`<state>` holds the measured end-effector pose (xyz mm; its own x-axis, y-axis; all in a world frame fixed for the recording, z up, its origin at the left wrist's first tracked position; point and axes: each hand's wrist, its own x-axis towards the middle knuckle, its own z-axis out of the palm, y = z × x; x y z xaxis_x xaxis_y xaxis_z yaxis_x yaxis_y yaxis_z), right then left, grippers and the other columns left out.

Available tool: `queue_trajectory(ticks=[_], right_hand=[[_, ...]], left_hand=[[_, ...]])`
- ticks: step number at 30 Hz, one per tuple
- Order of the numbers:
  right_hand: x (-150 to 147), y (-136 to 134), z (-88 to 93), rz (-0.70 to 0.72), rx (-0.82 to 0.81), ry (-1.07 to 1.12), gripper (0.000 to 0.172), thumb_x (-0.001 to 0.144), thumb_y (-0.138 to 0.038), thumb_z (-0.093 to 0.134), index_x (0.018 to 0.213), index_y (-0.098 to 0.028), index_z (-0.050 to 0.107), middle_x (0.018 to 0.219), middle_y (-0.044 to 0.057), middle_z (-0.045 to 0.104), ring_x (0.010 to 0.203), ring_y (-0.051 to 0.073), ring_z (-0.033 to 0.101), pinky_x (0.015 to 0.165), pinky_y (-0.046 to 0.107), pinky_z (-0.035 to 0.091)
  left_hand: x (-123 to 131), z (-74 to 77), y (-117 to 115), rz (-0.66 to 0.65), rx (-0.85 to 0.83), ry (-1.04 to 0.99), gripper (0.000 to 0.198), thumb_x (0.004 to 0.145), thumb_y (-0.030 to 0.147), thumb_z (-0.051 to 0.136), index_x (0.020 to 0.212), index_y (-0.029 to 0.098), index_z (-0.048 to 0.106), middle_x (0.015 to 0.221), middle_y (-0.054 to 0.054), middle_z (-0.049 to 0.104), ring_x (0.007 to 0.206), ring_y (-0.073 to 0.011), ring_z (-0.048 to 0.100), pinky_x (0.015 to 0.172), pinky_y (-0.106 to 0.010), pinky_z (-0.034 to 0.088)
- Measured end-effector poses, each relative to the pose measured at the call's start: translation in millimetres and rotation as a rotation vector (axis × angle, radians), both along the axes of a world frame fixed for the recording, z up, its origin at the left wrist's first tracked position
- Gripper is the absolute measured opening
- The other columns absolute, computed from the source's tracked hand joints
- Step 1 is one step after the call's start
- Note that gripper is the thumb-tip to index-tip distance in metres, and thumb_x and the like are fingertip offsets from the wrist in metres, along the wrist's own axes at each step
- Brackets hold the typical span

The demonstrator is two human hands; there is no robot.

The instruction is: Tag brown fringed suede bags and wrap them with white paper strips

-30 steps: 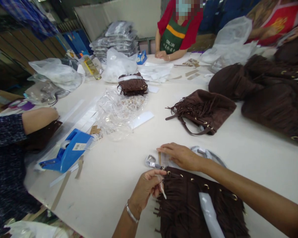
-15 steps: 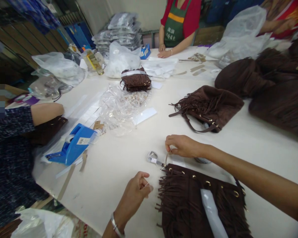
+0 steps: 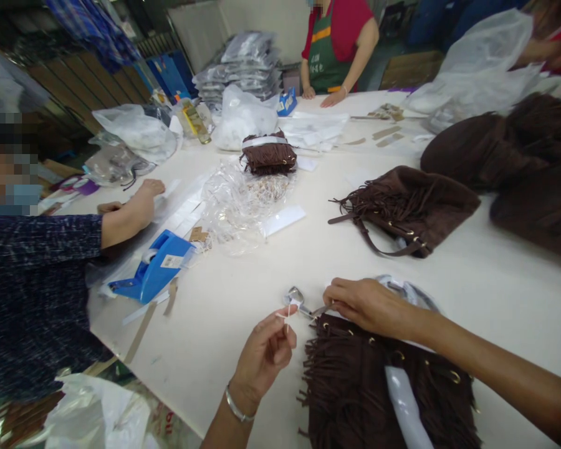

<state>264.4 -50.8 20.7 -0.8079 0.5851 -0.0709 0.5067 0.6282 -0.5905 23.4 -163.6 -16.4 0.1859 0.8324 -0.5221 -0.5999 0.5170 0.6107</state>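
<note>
A dark brown fringed handbag (image 3: pixel 355 386) lies in front of me, with gold eyelets along its top edge and a pale wrapped strip (image 3: pixel 404 402) across it. Between thumb and forefinger, my left hand (image 3: pixel 266 349) pinches a thin white string (image 3: pixel 288 321), left of the bag's top corner. My right hand (image 3: pixel 367 305) is closed over the top edge, gripping a narrow brownish strip (image 3: pixel 322 310) by that corner; its far end is hidden by the fingers. A wrapped metal fitting (image 3: pixel 293 295) hangs out from the corner onto the table.
A blue tape dispenser (image 3: pixel 156 268) stands left, beside a co-worker's arm (image 3: pixel 131 215). Beyond are clear plastic wrappings (image 3: pixel 229 209), a folded fringed bag (image 3: pixel 268 154) and another brown bag (image 3: pixel 416 206). More brown bags (image 3: pixel 477 149) pile up at right. Another person (image 3: pixel 336 50) stands across the table.
My left hand has moved up toward the bag's corner, with the string now plainly between its fingers. My right hand has come down onto the top edge. The co-worker's left-side arm has reached forward.
</note>
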Motion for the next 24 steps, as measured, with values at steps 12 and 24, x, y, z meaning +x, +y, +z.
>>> queue_trajectory(ticks=[12,24], right_hand=[[-38.1,-20.9,7.4,0.021,-0.091,0.086,0.019,0.091,-0.016,0.050,0.098,-0.022,0.067,0.091,0.004,0.057,0.076,0.014,0.056,0.068,0.023,0.041],[-23.4,-16.4,-12.2,-0.156,-1.058,0.475,0.027,0.082,-0.040,0.064,0.096,-0.017,0.065,0.091,0.004,0.059,0.082,0.015,0.053,0.070,0.025,0.041]], left_hand=[[39.6,0.9,13.2,-0.155,0.202,0.337,0.050,0.078,0.033,0.071,0.123,0.014,0.058,0.073,-0.004,0.069,0.037,-0.0058,0.048,0.037,-0.017,0.035],[40.5,-12.8,4.3,-0.081,0.161,0.482,0.033,0.080,0.039,0.070,0.098,0.013,0.063,0.075,-0.004,0.069,0.039,-0.0066,0.049,0.041,-0.020,0.036]])
